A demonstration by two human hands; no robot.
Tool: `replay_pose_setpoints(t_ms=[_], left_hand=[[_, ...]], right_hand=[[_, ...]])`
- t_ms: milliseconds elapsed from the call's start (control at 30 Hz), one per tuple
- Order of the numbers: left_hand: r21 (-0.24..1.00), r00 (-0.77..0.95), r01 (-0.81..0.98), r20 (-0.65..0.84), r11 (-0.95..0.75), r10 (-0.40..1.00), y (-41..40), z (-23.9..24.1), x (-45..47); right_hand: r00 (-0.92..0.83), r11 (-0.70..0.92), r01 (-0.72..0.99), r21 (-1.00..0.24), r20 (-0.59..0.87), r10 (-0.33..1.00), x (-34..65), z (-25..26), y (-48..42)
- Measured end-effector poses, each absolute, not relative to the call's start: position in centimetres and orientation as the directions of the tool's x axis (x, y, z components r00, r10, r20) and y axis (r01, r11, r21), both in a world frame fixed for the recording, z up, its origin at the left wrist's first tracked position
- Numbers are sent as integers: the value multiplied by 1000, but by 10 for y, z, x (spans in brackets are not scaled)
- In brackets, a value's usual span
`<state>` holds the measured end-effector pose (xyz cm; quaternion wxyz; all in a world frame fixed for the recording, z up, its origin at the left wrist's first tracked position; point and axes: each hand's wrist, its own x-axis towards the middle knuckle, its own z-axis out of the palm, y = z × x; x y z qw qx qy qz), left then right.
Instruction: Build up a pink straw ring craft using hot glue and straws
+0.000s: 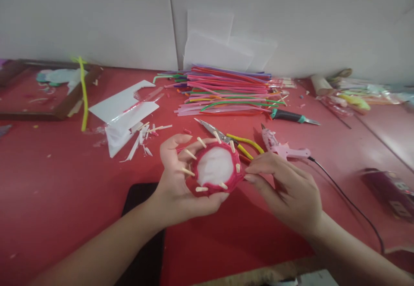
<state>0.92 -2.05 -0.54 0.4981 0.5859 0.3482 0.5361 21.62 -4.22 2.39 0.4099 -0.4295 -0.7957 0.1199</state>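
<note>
A small round basket (216,168) with a white base is held above the table. Short wooden sticks stand up around its edge, and red strand (195,165) is wound between them. My left hand (176,182) curls round the basket from the left, thumb under the near side and fingers behind the far side. At the basket's right edge, my right hand (287,187) pinches the red strand between thumb and forefinger; the strand's free end is hidden. Just beyond the basket lie scissors (226,137) with yellow handles, partly covered by it.
A pink glue gun (281,146) with a black cord rests right of the scissors. Behind are a craft knife (291,116) and a pile of coloured pipe cleaners (226,87). White paper (119,105) and scraps lie left. A dark phone-like slab (145,234) is under my left forearm.
</note>
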Motion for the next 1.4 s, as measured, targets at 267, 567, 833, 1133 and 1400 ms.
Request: replay_pose_setpoints(t_ms=[267,567,833,1133,1400], left_hand=[[931,273,-161,361,-327,892,-17,-7,2],[923,315,-207,377,-324,871,-21,-13,1],[965,500,-237,221,-114,837,-26,-6,-4],[975,527,-198,192,-101,828,-25,1,-4],[951,579,-307,158,35,800,-25,2,-12]], right_hand=[[-293,568,548,-614,496,818,218,23,-43],[-263,431,334,-838,356,897,220,27,-38],[-529,180,14,-984,145,836,232,30,-36],[-512,170,6,-985,143,847,228,31,-36],[-511,-26,-199,-980,81,856,232,26,-37]])
